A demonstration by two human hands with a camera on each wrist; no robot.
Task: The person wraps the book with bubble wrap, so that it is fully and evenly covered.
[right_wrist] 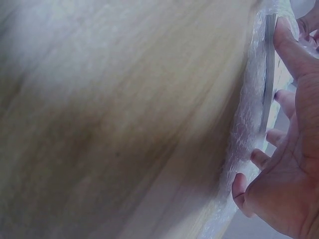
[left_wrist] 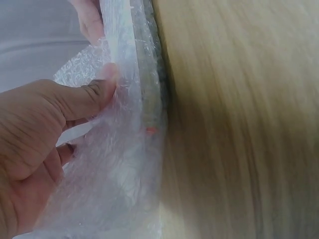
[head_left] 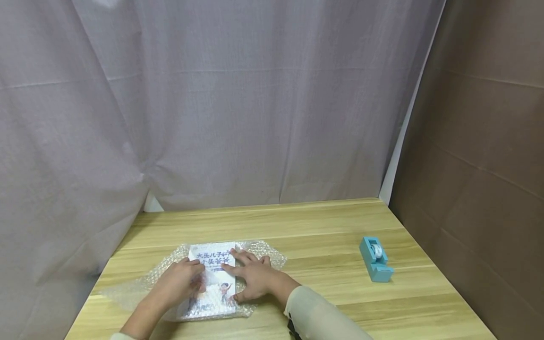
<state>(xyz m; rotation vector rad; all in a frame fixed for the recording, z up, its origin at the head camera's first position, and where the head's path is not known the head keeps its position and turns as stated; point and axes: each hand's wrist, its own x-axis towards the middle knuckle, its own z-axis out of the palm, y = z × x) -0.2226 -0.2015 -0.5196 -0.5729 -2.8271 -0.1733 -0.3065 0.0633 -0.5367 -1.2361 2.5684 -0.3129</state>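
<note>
A book (head_left: 214, 278) with a white cover, large dark lettering and small cartoon figures lies face up on a sheet of bubble wrap (head_left: 267, 251). The clear wrap spreads out past both sides of the book. My left hand (head_left: 179, 282) is over the book's left side, fingers curled on the bubble wrap; its thumb presses the film in the left wrist view. Spread across the book's right side, my right hand (head_left: 252, 277) rests its fingertips on the cover. In the right wrist view, the page edges (right_wrist: 269, 64) show beside the right thumb.
A blue tape dispenser (head_left: 376, 259) with a roll of clear tape stands on the right side of the wooden table (head_left: 314, 236). Grey curtain (head_left: 238, 118) hangs behind the table, and a brown panel (head_left: 476, 165) rises along its right.
</note>
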